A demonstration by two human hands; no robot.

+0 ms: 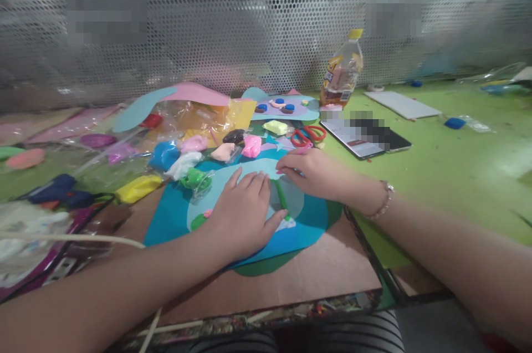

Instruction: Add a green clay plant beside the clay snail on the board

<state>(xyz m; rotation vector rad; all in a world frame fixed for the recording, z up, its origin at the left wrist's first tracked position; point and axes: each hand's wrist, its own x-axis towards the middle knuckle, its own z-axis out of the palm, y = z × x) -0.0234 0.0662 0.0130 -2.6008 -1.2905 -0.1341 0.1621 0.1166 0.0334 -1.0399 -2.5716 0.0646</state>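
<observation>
Pictured in pale blue over deep blue on the paper artwork (220, 175), with dark green on the stem (281, 193) and pink on the small piece (280, 172) in the right hand (318, 174). Seen in blue, yellow and pink among the wrapped lumps (251, 146), red on the scissors (308, 132), yellow on the bottle cap (356, 34). Backed by lime green on the tabletop (449, 175) and dotted silvery grey on the screen (249, 20).

The blue sheet (166, 220) is smooth matt paper, the drink bottle (341, 77) glossy plastic, the perforated panel (249, 20) (metal, I'd say) dully shiny.
</observation>
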